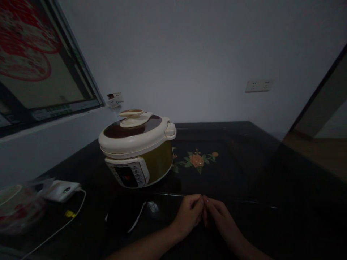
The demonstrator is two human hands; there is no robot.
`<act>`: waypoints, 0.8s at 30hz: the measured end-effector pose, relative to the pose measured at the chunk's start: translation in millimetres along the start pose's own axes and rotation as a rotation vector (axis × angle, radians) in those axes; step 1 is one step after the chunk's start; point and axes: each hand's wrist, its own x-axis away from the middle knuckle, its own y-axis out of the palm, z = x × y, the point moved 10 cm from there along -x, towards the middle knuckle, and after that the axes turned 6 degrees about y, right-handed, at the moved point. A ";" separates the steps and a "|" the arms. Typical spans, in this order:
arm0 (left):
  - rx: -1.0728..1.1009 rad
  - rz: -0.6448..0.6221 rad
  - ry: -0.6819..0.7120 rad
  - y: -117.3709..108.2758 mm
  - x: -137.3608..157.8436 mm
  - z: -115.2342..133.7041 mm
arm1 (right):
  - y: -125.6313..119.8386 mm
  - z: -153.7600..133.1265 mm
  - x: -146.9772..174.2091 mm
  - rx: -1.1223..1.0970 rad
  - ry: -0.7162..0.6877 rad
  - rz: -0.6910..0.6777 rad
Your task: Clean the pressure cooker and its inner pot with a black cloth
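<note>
My left hand [190,211] and my right hand [220,217] rest together above the front of the dark table [233,173]. Their fingers are curled and the fingertips meet. No object shows between them, though the undersides of the fingers are hidden. Left of my hands, apart from them, lies a dark flat item with pale edges [123,213]; its kind is too dim to make out. Beyond it stands an electric pressure cooker [159,160], white and olive green, with its lid on and its control panel turned toward me.
At the left are a white device [63,190] with a white cable [81,206] and a clear plastic bag [25,213] around a patterned container. A flower print [197,160] decorates the tabletop. Behind it rises a wall with a socket [258,86]. A window [51,72] is at left.
</note>
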 end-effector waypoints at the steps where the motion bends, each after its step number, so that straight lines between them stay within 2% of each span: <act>1: -0.001 0.001 0.001 0.2 -0.2 0.4 | 0.4 -0.6 -0.1 -0.011 -0.008 -0.004; 24: 0.004 0.006 0.000 -1.5 1.0 -1.0 | -0.8 4.6 -0.8 -0.025 0.013 0.021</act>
